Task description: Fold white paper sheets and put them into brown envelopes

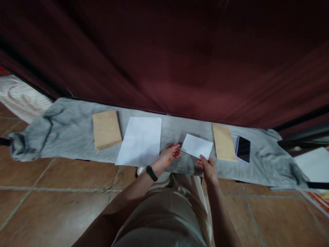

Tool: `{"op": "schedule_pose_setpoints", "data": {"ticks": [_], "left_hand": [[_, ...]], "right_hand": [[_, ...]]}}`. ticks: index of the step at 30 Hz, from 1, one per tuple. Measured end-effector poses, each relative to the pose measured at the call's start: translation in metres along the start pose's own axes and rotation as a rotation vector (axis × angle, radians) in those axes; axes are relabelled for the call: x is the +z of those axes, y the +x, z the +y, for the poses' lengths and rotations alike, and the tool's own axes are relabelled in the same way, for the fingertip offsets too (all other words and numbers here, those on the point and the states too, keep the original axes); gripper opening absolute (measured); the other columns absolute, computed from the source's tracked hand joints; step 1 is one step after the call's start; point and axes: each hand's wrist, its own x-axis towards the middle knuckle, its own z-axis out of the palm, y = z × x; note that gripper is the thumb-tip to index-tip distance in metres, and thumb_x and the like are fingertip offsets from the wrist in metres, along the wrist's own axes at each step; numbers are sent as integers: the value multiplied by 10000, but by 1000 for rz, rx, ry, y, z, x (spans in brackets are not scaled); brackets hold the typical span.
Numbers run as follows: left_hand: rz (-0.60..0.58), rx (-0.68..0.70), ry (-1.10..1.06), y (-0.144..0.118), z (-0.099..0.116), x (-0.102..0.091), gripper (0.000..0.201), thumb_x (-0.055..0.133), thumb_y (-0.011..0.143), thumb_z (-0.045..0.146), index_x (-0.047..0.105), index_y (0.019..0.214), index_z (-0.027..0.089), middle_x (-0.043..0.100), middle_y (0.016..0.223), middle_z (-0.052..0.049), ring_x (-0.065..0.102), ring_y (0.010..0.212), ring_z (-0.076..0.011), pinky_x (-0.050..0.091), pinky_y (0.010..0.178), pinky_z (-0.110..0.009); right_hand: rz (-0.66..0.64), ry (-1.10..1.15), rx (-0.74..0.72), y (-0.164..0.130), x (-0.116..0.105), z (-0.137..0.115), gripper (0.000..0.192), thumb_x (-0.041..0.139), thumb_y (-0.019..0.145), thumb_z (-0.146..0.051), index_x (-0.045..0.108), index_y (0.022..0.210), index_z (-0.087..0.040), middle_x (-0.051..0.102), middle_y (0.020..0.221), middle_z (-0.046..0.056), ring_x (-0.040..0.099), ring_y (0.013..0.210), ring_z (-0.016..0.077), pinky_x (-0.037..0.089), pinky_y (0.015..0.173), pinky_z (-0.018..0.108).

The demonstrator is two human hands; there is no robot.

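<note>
Paper (197, 145), small, white, folded flat to a rectangle, over the grey cloth (72, 128). Left hand (169, 154) fingers pinch its left edge, right hand (207, 167) fingers its near edge. Tan envelopes (106, 129) stacked left.

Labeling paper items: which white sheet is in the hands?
The small folded white sheet, held between the left hand and right hand. The larger white sheet lies flat and untouched on the grey cloth, further left.
</note>
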Motion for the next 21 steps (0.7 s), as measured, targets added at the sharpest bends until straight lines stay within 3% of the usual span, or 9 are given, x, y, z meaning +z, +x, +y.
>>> {"op": "schedule_pose_setpoints", "data": {"ticks": [3, 6, 8, 9, 11, 14, 16, 18, 21], "left_hand": [[107, 169, 168, 0, 6, -14, 111, 744, 765, 211, 717, 873, 206, 679, 715, -12, 629, 664, -158, 500, 656, -268], [264, 372, 384, 0, 26, -43, 111, 710, 748, 156, 720, 834, 225, 705, 893, -37, 663, 909, -206, 521, 860, -316], [402, 478, 495, -2, 49, -73, 210, 673, 763, 135, 720, 944, 231, 694, 1101, -68, 624, 1117, -241, 467, 1029, -365], [539, 583, 710, -4, 63, -91, 248, 651, 785, 163, 712, 1016, 229, 682, 1175, -86, 608, 1177, -260, 454, 1068, -393], [705, 635, 789, -9, 92, -131, 361, 629, 814, 193, 665, 1174, 188, 566, 1407, -152, 446, 1396, -321, 307, 1201, -479], [1099, 558, 995, -19, 123, -191, 557, 610, 877, 332, 528, 1386, 120, 367, 1597, -236, 289, 1501, -397, 219, 1219, -581], [1241, 410, 1098, -23, 131, -222, 738, 630, 873, 437, 421, 1473, 63, 309, 1616, -302, 252, 1512, -449, 228, 1189, -640], [1216, 267, 1200, -25, 129, -240, 860, 635, 854, 545, 379, 1499, 38, 290, 1617, -330, 237, 1518, -465, 241, 1182, -636], [1177, 187, 1318, -26, 119, -246, 943, 587, 850, 646, 343, 1525, 34, 242, 1637, -329, 197, 1542, -444, 218, 1207, -584]], "right_hand": [[3, -78, -6, 7, -1, 1, 467, 876, 600, -473, 689, 933, -204, 747, 727, 19, 670, 538, 183, 595, 504, 312], [18, -163, -33, 13, -6, 3, 490, 859, 605, -471, 669, 972, -206, 730, 695, 13, 654, 520, 192, 577, 475, 316], [24, -204, -51, 16, -10, 5, 533, 849, 616, -468, 652, 1038, -208, 712, 675, -4, 640, 503, 186, 567, 462, 308], [29, -221, -56, 17, -12, 6, 570, 844, 620, -467, 642, 1086, -208, 702, 663, -16, 627, 486, 181, 561, 453, 304], [35, -254, -61, 20, -14, 7, 679, 832, 633, -472, 606, 1214, -203, 687, 647, -34, 606, 458, 173, 550, 441, 297], [38, -316, -71, 22, -14, 9, 798, 810, 656, -505, 550, 1340, -187, 681, 648, -39, 592, 452, 169, 535, 433, 288], [37, -361, -76, 22, -12, 9, 805, 795, 664, -534, 555, 1342, -172, 669, 644, -39, 581, 453, 164, 526, 432, 283], [36, -401, -73, 21, -11, 8, 789, 773, 679, -567, 570, 1322, -157, 654, 637, -41, 567, 451, 157, 519, 436, 281], [43, -462, -72, 17, -8, 4, 770, 738, 704, -601, 587, 1306, -146, 652, 640, -32, 573, 470, 162, 521, 465, 286]]}}
